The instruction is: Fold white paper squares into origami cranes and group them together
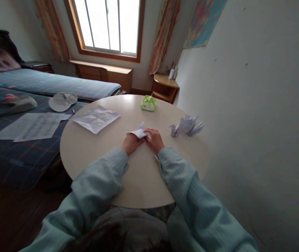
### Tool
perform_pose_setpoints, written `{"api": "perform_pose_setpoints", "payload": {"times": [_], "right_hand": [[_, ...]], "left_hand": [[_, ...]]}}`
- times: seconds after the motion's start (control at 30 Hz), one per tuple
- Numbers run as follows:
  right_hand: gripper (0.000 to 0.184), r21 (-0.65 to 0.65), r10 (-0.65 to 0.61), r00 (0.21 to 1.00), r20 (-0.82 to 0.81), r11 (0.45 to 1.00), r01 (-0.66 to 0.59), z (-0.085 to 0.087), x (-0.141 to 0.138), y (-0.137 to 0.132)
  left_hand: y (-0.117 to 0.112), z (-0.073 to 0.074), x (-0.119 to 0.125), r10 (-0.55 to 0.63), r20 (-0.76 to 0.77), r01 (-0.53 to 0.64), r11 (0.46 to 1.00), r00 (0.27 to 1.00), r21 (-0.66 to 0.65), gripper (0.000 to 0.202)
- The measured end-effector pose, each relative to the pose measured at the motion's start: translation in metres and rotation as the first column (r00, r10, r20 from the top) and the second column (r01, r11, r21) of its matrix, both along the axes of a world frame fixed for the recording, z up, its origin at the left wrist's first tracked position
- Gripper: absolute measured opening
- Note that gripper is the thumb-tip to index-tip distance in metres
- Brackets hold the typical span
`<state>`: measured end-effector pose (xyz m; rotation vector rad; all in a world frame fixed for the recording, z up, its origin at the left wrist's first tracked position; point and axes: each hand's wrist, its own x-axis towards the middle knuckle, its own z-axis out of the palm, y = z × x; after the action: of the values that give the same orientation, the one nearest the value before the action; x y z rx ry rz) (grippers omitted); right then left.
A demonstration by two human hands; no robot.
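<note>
A small folded piece of white paper (139, 132) lies at the middle of the round beige table (99, 154). My left hand (130, 142) grips its near left edge with curled fingers. My right hand (153, 138) presses on its right side, fingers bent over the fold. Both sleeves are pale blue. A creased, unfolded white sheet (95, 118) lies flat to the left on the table. Finished folded paper figures (187, 126) stand at the right, close to the wall.
A green tissue pack (148, 103) sits at the table's far edge. A bed (20, 115) on the left carries printed papers (31, 125) and a white cap (62, 101). A white wall (257, 122) runs close along the table's right side.
</note>
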<state>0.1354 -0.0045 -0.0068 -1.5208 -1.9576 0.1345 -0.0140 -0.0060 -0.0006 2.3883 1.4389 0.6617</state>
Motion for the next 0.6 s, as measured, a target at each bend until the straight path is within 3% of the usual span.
{"api": "perform_pose_setpoints", "payload": {"times": [0.23, 0.6], "right_hand": [[0.028, -0.094, 0.011, 1.000, 0.009, 0.996, -0.010, 0.0011, -0.0016, -0.0012], [0.024, -0.109, -0.007, 1.000, 0.001, 0.994, 0.007, 0.0067, -0.0011, -0.0043]], "left_hand": [[0.0003, 0.0011, 0.0002, 0.028, -0.009, -0.027, 0.999, 1.000, 0.022, 0.037], [0.0020, -0.0001, -0.0008, 0.101, -0.008, -0.101, 0.994, 0.995, 0.033, 0.029]]}}
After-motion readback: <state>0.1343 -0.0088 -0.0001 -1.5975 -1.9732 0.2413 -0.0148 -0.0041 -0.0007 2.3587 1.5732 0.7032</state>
